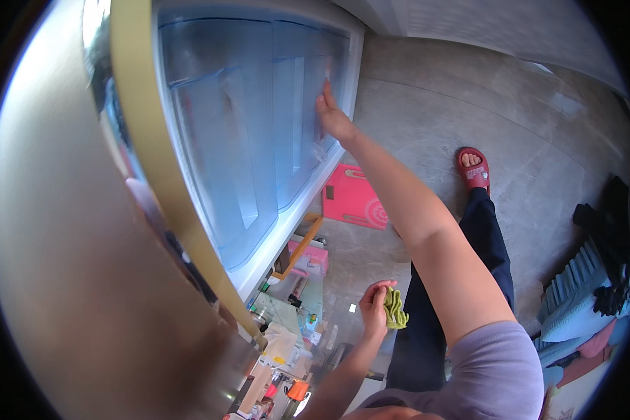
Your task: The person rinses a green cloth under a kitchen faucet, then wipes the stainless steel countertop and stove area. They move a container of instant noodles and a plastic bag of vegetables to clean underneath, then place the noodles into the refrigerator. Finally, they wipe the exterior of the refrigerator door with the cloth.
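Observation:
My right hand (335,114) reaches across to a translucent blue drawer front (289,115) inside a white-lined appliance, probably a fridge or freezer. Its fingertips are at the drawer's far side; whether they grip the plastic cannot be told. A second, wider blue drawer front (215,157) lies to the left of it. Lower down, my left hand (374,310) holds a crumpled green cloth (396,310) between thumb and fingers, away from the drawers. The appliance's door (84,236), with a gold-coloured edge, stands open at the left.
On the grey tiled floor (415,105) lies a pink folding board or stool (346,202). My foot in a red slipper (473,168) is to the right. Glass shelving (278,310) and assorted small items are at the bottom. Blue fabric items (572,310) are piled at the right.

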